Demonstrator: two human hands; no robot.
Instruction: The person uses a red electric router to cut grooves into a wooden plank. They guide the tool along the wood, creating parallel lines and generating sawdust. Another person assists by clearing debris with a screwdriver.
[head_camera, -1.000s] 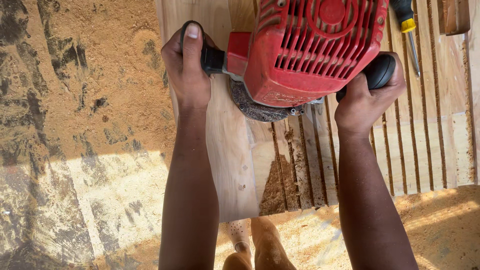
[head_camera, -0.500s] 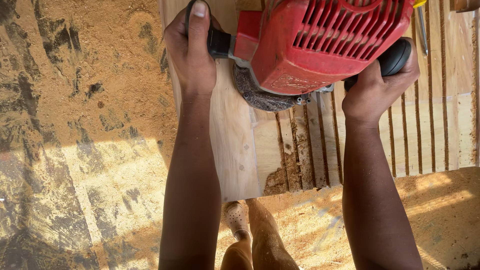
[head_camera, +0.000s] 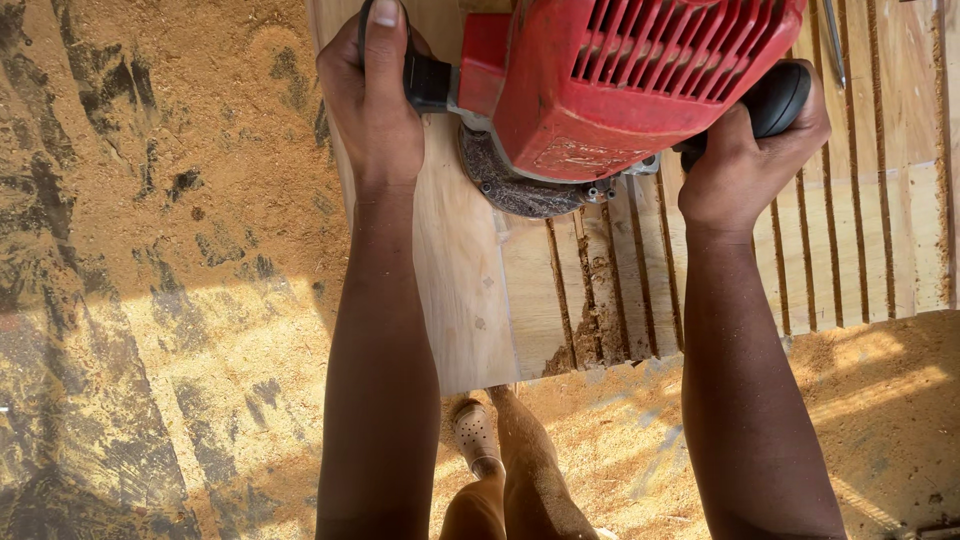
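Router: red power router (head_camera: 640, 85) is held at upper centre, on the grooved wooden board (head_camera: 470, 290) (sawdust in grooves).
Left hand (head_camera: 375, 110): clamped on black side handle (head_camera: 428, 82).
Right hand (head_camera: 745, 160): clamped on opposite black handle (head_camera: 785, 95).

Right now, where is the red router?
The red router sits at the top centre of the head view, on the grooved wooden board, gripped between the left hand and the right hand.

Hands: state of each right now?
Left hand: closed on the router's black side handle.
Right hand: closed on the other black handle.
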